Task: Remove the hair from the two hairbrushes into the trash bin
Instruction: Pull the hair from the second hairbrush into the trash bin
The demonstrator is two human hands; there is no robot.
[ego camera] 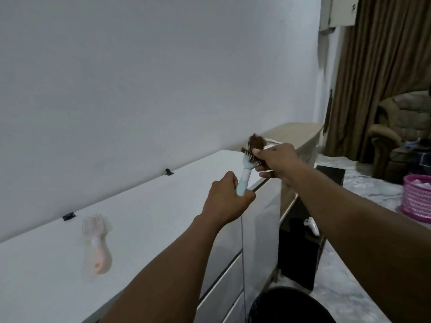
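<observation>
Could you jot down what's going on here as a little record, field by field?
left hand: grips the handle of the blue hairbrush
right hand: pinches the brown hair at the bristles
pink hairbrush: lies on the white cabinet top, untouched
trash bin: black, on the floor below the hands
hair in bin: cannot tell

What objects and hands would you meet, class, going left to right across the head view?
Black clip → pink hairbrush → left hand → right hand → white controller → pink basket.
</observation>
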